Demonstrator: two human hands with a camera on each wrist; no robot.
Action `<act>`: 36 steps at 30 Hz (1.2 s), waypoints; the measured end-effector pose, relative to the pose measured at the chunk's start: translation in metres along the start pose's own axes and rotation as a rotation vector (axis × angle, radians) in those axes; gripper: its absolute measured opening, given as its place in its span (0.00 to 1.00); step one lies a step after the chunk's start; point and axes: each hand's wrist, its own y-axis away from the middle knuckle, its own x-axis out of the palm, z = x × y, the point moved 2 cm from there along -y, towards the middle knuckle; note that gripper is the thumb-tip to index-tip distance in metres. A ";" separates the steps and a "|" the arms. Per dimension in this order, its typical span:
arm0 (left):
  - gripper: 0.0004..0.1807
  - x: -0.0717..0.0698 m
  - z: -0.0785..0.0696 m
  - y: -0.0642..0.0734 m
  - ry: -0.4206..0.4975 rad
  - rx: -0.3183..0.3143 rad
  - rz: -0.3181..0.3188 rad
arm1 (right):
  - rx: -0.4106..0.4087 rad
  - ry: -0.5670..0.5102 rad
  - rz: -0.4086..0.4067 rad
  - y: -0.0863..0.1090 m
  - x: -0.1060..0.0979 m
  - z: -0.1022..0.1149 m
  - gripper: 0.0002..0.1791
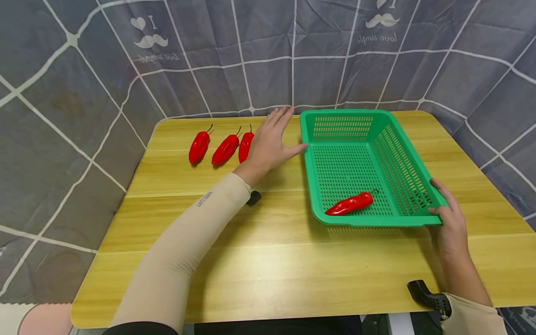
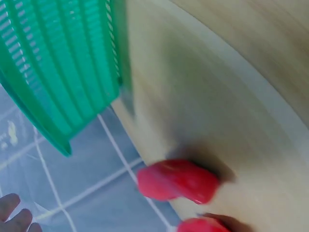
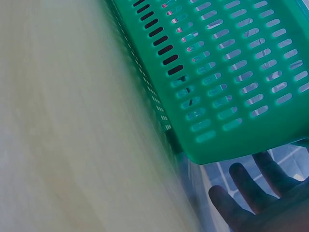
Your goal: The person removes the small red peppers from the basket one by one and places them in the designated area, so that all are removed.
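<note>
A green plastic basket (image 1: 311, 186) stands on the table with one red pepper (image 1: 351, 204) lying inside near its front wall. My right hand (image 1: 452, 225) grips the basket's front right corner, thumb over the rim. Beside the left rim, my left hand (image 1: 268, 146) is spread with straight fingers and holds nothing; its thumb tip comes right up to the rim in the head view. Left of it lie a red pepper (image 1: 199, 148), a second red pepper (image 1: 225, 150) and a third red pepper (image 1: 245, 145), the last partly hidden behind the left hand.
A yellow wood-grain table (image 1: 268, 274) bears everything. Grey curtain cloth (image 1: 268, 83) with white lines hangs close behind the table's back edge and along both sides.
</note>
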 end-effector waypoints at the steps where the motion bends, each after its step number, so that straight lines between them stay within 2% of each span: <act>1: 0.52 0.000 -0.004 -0.001 -0.003 0.012 0.012 | 0.005 0.032 -0.012 0.000 0.000 0.001 0.35; 5: 0.53 0.002 -0.020 -0.002 0.002 0.037 0.066 | 0.033 0.170 -0.074 -0.001 -0.002 0.002 0.35; 7: 0.53 0.003 -0.027 -0.002 0.012 0.045 0.093 | 0.041 0.200 -0.085 -0.001 -0.003 0.003 0.36; 10: 0.52 0.006 -0.038 -0.002 0.014 0.065 0.133 | 0.047 0.196 -0.085 -0.001 -0.003 0.003 0.36; 15: 0.51 0.014 -0.055 -0.001 0.018 0.133 0.211 | 0.045 0.188 -0.083 -0.001 -0.002 0.003 0.36; 21: 0.50 0.025 -0.076 0.001 0.002 0.187 0.398 | 0.033 0.118 -0.055 -0.001 -0.001 0.003 0.37; 24: 0.50 0.030 -0.088 -0.001 -0.043 0.235 0.477 | 0.028 0.096 -0.050 -0.001 -0.001 0.003 0.37; 28: 0.49 0.037 -0.103 -0.002 -0.105 0.285 0.569 | 0.023 0.119 -0.065 -0.001 -0.002 0.003 0.36; 30: 0.49 0.041 -0.108 -0.001 -0.123 0.291 0.615 | 0.020 0.111 -0.059 0.000 -0.002 0.003 0.36; 36: 0.50 0.049 -0.123 0.002 -0.201 0.244 0.750 | 0.008 0.101 -0.044 0.000 -0.001 0.002 0.36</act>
